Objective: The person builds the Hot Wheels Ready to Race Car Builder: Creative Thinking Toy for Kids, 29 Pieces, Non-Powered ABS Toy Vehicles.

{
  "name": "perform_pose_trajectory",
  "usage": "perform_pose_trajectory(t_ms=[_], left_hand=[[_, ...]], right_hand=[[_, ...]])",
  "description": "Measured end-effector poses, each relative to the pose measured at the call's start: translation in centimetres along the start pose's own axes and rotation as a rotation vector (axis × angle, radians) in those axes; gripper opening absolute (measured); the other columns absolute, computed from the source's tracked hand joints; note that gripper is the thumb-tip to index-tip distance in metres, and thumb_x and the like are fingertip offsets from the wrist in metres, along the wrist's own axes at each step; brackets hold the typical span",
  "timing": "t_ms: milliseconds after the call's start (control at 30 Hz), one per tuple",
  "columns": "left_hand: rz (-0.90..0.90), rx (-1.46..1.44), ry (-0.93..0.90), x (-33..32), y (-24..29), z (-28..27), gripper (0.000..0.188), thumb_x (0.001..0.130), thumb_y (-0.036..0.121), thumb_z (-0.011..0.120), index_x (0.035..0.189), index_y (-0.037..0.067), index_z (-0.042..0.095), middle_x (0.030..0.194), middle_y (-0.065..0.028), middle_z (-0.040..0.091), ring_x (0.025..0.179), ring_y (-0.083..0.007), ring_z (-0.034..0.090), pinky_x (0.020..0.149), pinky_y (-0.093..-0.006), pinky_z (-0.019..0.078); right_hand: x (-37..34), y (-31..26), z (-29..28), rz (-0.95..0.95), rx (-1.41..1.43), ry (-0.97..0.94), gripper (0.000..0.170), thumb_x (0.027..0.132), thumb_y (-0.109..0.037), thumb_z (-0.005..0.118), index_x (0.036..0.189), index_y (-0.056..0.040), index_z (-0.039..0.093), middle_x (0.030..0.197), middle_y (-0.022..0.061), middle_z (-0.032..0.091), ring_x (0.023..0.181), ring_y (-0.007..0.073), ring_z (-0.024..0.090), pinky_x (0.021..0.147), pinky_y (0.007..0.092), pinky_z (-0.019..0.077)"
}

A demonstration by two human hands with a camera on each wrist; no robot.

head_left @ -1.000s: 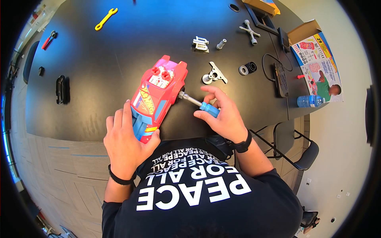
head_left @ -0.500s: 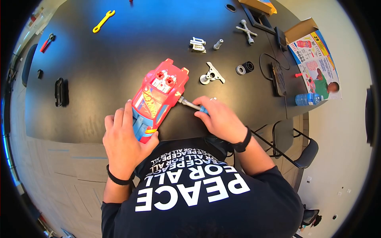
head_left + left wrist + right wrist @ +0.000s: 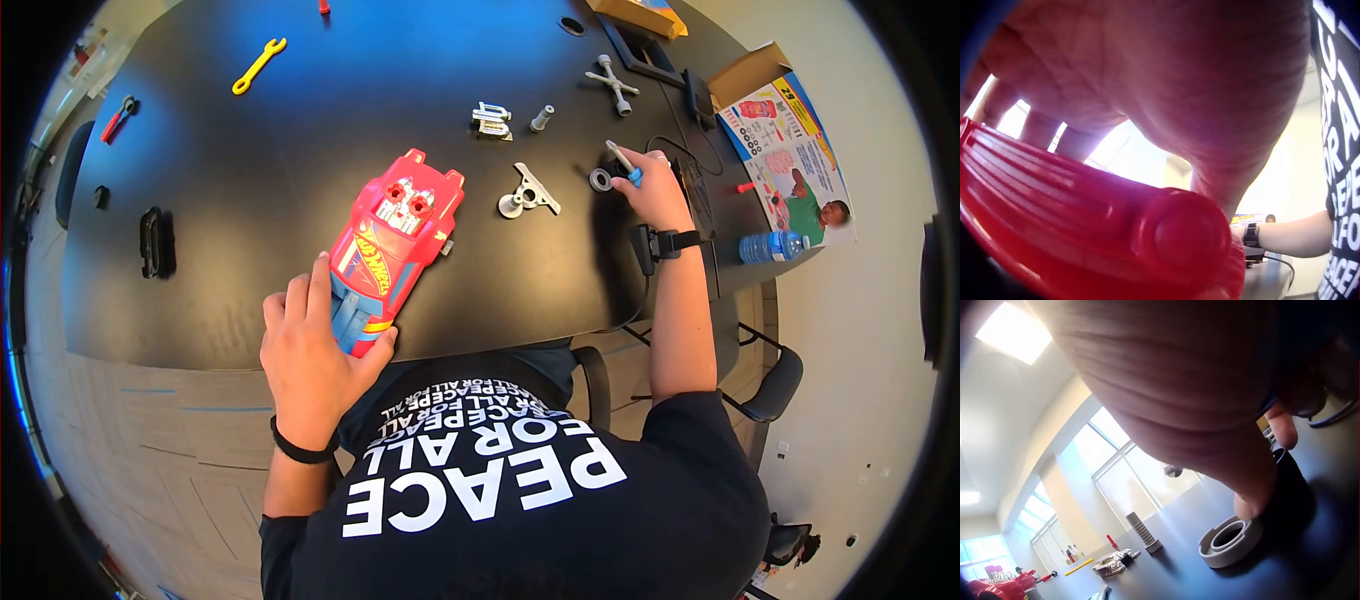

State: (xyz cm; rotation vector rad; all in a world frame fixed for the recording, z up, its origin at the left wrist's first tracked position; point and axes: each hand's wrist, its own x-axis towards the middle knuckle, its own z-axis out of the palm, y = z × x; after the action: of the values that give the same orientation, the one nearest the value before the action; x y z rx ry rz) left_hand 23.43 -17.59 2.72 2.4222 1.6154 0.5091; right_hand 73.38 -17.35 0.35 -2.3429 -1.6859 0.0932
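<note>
My left hand (image 3: 310, 340) grips the back end of a red toy car (image 3: 378, 240) near the table's front edge, fingers on one side and thumb on the other. A grey bolt (image 3: 447, 248) sticks out of the car's right side. Out to the right, my right hand (image 3: 662, 195) holds a toy screwdriver (image 3: 620, 157) with a blue handle, its grey shaft pointing up and away. That hand's fingers are at a black wheel with a grey ring (image 3: 1229, 547), which the palm partly hides. In the right wrist view the thumb overlaps the ring's edge.
A grey bracket (image 3: 540, 190), silver engine (image 3: 492, 121), grey bolt (image 3: 542, 119) and cross-shaped lug wrench (image 3: 612, 87) lie mid-table. Left are a yellow wrench (image 3: 259, 67), red-handled tool (image 3: 119, 119) and black part (image 3: 156, 243). A box (image 3: 785, 130) and water bottle (image 3: 770, 247) are right.
My right hand has drawn the screwdriver away from the bolt on the car's side and carried it right and away from me to the wheel. The left hand keeps its grip on the car.
</note>
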Motion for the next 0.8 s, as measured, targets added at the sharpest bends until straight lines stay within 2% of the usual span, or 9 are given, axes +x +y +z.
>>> perform_pose_trajectory(t_ms=[133, 200, 267, 300, 333, 400, 433, 667, 800], left_hand=[[-0.003, 0.003, -0.02, -0.3, -0.5, -0.1, 0.105, 0.074, 0.043, 0.096, 0.162, 0.004, 0.055, 0.136, -0.0147, 0.067, 0.119, -0.0383, 0.063, 0.092, -0.0494, 0.0594], [0.133, -0.008, -0.001, -0.5, -1.1, -0.4, 0.119, 0.07, 0.039, 0.099, 0.171, 0.006, 0.045, 0.141, -0.0176, 0.064, 0.125, -0.0399, 0.062, 0.099, -0.0503, 0.0578], [0.134, -0.028, -0.043, -0.5, -1.3, -0.6, 0.125, 0.067, 0.035, 0.1, 0.173, 0.006, 0.04, 0.143, -0.0187, 0.062, 0.127, -0.0406, 0.061, 0.102, -0.0509, 0.0566], [0.145, -0.055, -0.084, -0.5, -1.4, -0.6, 0.131, 0.065, 0.031, 0.102, 0.175, 0.006, 0.036, 0.146, -0.0198, 0.061, 0.129, -0.0413, 0.06, 0.104, -0.0516, 0.0555], [0.139, -0.051, -0.086, -0.5, -1.3, -0.6, 0.131, 0.065, 0.031, 0.102, 0.175, 0.006, 0.036, 0.146, -0.0198, 0.061, 0.129, -0.0413, 0.06, 0.104, -0.0516, 0.0555], [0.087, -0.082, -0.119, -0.5, -1.1, -0.3, 0.133, 0.062, 0.025, 0.102, 0.175, 0.003, 0.035, 0.144, -0.0197, 0.062, 0.127, -0.0424, 0.061, 0.103, -0.0516, 0.0558], [0.091, -0.081, -0.122, -0.4, -1.0, -0.5, 0.133, 0.062, 0.025, 0.102, 0.175, 0.003, 0.035, 0.144, -0.0197, 0.062, 0.127, -0.0424, 0.061, 0.103, -0.0516, 0.0558], [-0.054, -0.761, -0.135, -0.5, -1.6, 1.2, 0.131, 0.074, 0.037, 0.103, 0.173, -0.003, 0.028, 0.154, -0.0259, 0.06, 0.138, -0.0379, 0.066, 0.115, -0.0473, 0.0538], [-0.093, -1.086, -0.167, -0.4, -0.7, 2.6, 0.148, 0.072, 0.052, 0.106, 0.176, -0.003, 0.015, 0.159, -0.0243, 0.058, 0.144, -0.0321, 0.062, 0.121, -0.0452, 0.0487]], right_hand=[[0.3, 0.6, -0.7, -0.047, 0.055, -0.018, 0.05, 0.089, -0.021, 0.091, 0.137, -0.0132, 0.076, 0.112, 0.0198, 0.069, 0.11, 0.0419, 0.069, 0.098, 0.049, 0.056], [0.1, 1.3, -0.2, -0.082, 0.098, 0.111, 0.041, 0.092, -0.023, 0.09, 0.125, -0.0053, 0.073, 0.11, 0.02, 0.071, 0.105, 0.041, 0.07, 0.093, 0.0469, 0.0561], [-0.8, -0.2, -0.8, 0.051, 0.367, 0.126, 0.036, 0.096, -0.023, 0.087, 0.123, -0.0053, 0.071, 0.106, 0.0159, 0.071, 0.098, 0.0326, 0.071, 0.09, 0.0443, 0.0558], [-0.5, 2.0, 0.8, -0.005, 0.512, 0.142, 0.035, 0.101, -0.023, 0.082, 0.133, -0.0095, 0.073, 0.107, 0.0058, 0.069, 0.083, 0.0168, 0.065, 0.075, 0.0345, 0.0541], [-1.2, 0.4, -0.1, -0.007, 0.517, 0.136, 0.035, 0.101, -0.023, 0.082, 0.133, -0.0095, 0.073, 0.107, 0.0058, 0.069, 0.083, 0.0168, 0.065, 0.075, 0.0345, 0.0541], [-3.9, -4.3, -3.0, 0.178, 0.926, -0.059, 0.041, 0.105, -0.024, 0.078, 0.145, -0.0154, 0.073, 0.112, -0.0007, 0.065, 0.072, 0.0049, 0.056, 0.062, 0.0245, 0.0465], [-4.4, -4.3, -2.0, 0.124, 1.032, -0.098, 0.045, 0.108, -0.024, 0.075, 0.153, -0.0182, 0.07, 0.116, -0.0024, 0.062, 0.063, 0.0, 0.047, 0.056, 0.0188, 0.0384], [-10.4, -16.3, 1.1, -0.265, 1.499, -0.174, 0.06, 0.09, -0.008, 0.093, 0.146, -0.0033, 0.07, 0.128, 0.0077, 0.076, 0.069, 0.0005, 0.054, 0.064, 0.0211, 0.0444], [-11.5, -20.7, 1.4, -0.579, 1.269, -0.25, 0.056, 0.086, -0.006, 0.094, 0.139, -0.0052, 0.076, 0.133, 0.0117, 0.078, 0.1, 0.0142, 0.069, 0.081, 0.0297, 0.0517]])
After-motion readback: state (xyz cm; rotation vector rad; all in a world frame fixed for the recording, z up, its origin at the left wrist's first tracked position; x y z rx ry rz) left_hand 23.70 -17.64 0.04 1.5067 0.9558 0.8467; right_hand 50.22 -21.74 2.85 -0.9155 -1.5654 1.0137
